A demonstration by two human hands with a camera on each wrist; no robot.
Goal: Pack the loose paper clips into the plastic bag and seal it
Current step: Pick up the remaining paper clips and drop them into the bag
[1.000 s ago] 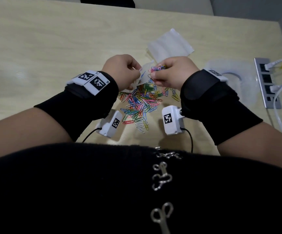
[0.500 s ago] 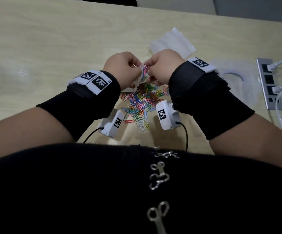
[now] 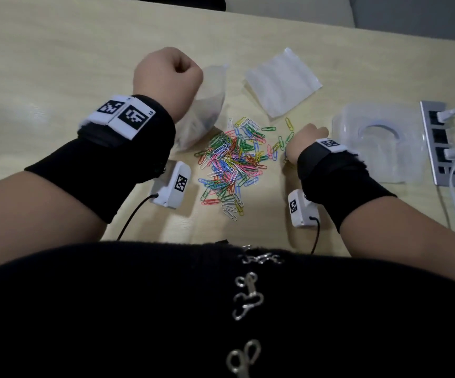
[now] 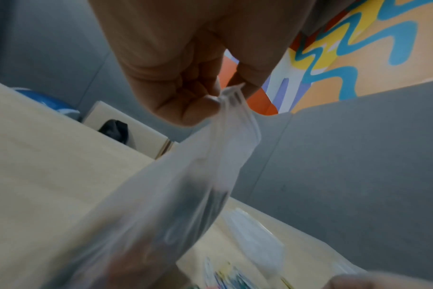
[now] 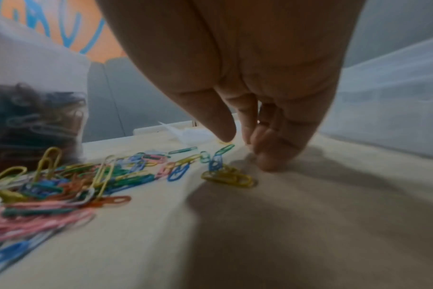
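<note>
My left hand [image 3: 169,75] is raised over the table and pinches the top edge of the clear plastic bag [image 3: 205,111], which hangs down with a dark clump of clips inside. In the left wrist view thumb and fingers [image 4: 211,91] pinch the bag [image 4: 185,195] at its mouth. The colourful loose paper clips [image 3: 233,162] lie heaped on the table in front of me. My right hand [image 3: 304,139] is down at the pile's right edge. Its nearly straight fingertips [image 5: 267,164] touch the table beside a few yellow clips [image 5: 229,178] and hold nothing.
A second flat plastic bag [image 3: 280,80] lies beyond the pile. A clear plastic container [image 3: 357,126] stands at the right, with a power strip [image 3: 439,143] and white cables past it. The wooden table [image 3: 57,64] runs wide to the left.
The hands were together at the bag's mouth. Now the left hand has lifted the bag up and left, and the right hand has dropped to the table right of the pile.
</note>
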